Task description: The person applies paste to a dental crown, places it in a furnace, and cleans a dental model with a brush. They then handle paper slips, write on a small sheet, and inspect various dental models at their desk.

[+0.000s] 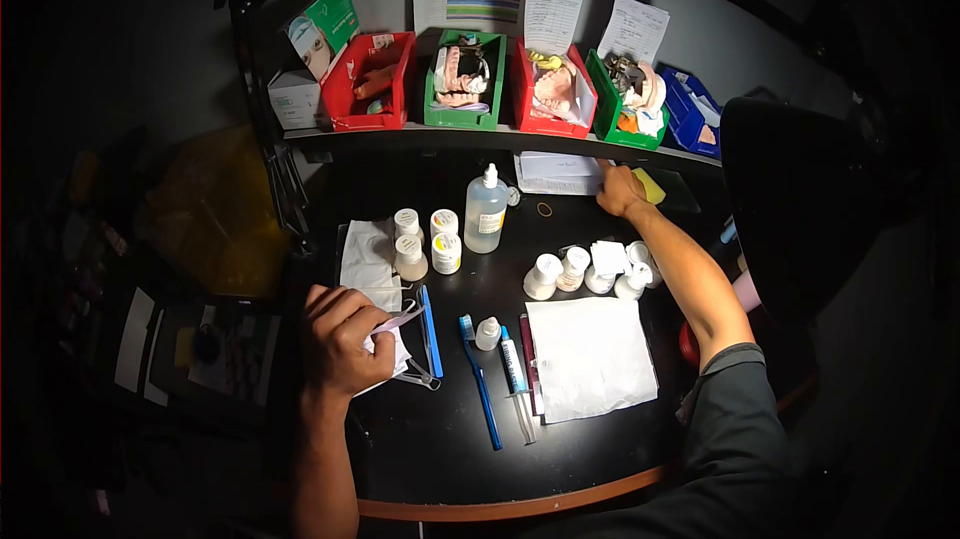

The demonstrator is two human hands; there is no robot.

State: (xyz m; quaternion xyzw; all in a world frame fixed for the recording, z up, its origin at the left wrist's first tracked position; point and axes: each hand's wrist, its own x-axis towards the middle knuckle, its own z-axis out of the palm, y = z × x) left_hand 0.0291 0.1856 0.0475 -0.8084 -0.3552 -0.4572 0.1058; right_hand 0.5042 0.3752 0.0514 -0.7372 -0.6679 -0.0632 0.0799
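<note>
My left hand [345, 334] is closed at the left side of the black desk, its fingers curled round a pale, thin item with loops that looks like a face mask [400, 347]. A blue strip-like tool [430, 331] lies just right of it. At the back, my right hand [622, 189] reaches to the stack of white papers [558, 173], index finger stretched out at its right edge. The other fingers are partly hidden. Beside that hand is a yellow sponge [650, 186].
A white paper pad [592, 359], blue toothbrush [480, 379], syringe [517, 384] and small dropper bottle [488, 333] occupy the middle. Lidded jars [445, 253] and a large clear bottle [486, 214] stand behind. Dental models fill bins [464, 119] on the shelf; a dark lamp [795, 204] overhangs the right.
</note>
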